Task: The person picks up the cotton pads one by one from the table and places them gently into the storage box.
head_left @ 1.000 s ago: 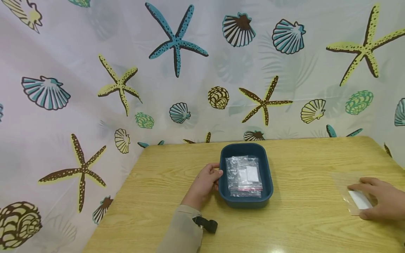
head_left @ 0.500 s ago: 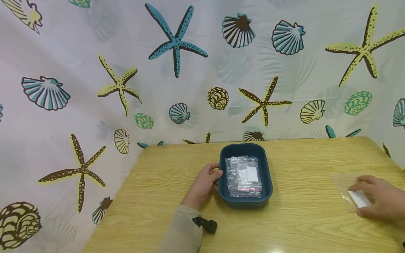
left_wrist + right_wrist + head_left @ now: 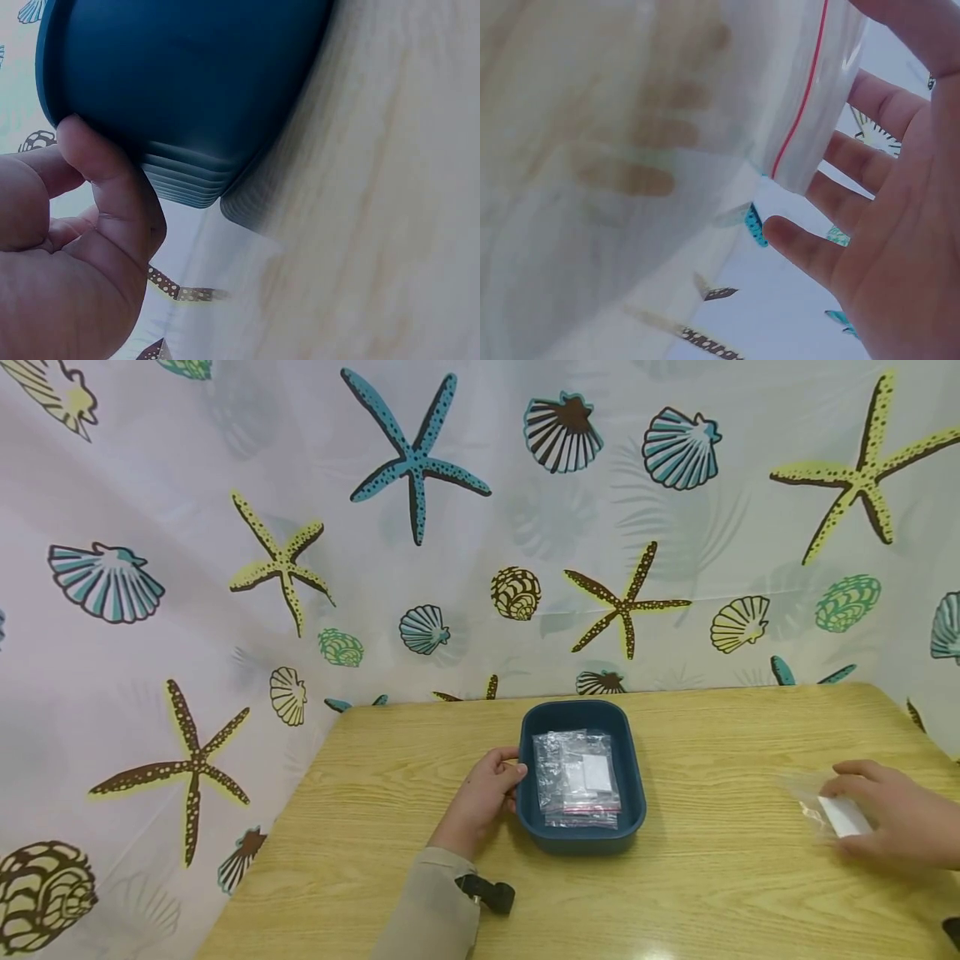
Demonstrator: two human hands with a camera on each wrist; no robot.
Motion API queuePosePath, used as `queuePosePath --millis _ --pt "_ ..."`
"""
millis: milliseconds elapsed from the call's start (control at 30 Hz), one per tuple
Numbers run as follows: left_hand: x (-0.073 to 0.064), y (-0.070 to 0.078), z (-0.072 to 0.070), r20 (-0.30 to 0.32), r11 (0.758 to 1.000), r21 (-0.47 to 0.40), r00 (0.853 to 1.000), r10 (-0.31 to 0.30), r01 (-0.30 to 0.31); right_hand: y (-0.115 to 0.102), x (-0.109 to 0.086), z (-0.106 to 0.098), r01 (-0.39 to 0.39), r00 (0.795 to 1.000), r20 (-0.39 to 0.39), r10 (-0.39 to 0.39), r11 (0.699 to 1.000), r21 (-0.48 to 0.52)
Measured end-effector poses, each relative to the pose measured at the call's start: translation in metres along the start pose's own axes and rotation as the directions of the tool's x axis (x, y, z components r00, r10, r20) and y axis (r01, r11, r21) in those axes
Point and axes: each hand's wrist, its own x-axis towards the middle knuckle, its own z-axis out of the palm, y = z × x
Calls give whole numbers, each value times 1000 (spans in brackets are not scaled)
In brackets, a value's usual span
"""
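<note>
My left hand (image 3: 483, 797) grips the left wall of a dark blue plastic bin (image 3: 582, 845), thumb up at the rim. In the left wrist view the thumb (image 3: 94, 154) lies against the bin's edge, with its ribbed side (image 3: 187, 176) just beyond. Several clear zip bags (image 3: 555, 777) lie flat inside the bin, one with a white rectangle in it. Off to the right, my right hand (image 3: 892, 818) pinches a clear zip bag (image 3: 804, 802) that has a white rectangle (image 3: 843, 817). Its red zip line (image 3: 801, 101) shows beside the fingers in the right wrist view.
A wood-grain table (image 3: 712, 877) lies beneath everything. White curtain (image 3: 480, 535) printed with starfish and shells rises along the back and left edges. A black wrist strap mount (image 3: 491, 893) sits on the left sleeve.
My right hand has shifted slightly away from me and to the left, carrying the zip bag along. The left hand and the bin have stayed in place.
</note>
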Motion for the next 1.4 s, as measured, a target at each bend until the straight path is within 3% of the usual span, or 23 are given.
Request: queuePosePath --millis 633,1400 --pt "-1 3 1 -4 1000 15 1000 1 -1 -54 30 -26 105 992 -84 -97 989 99" --pt "1 1 0 -2 1000 14 1000 2 -2 -123 96 -59 164 980 -136 -148 980 113"
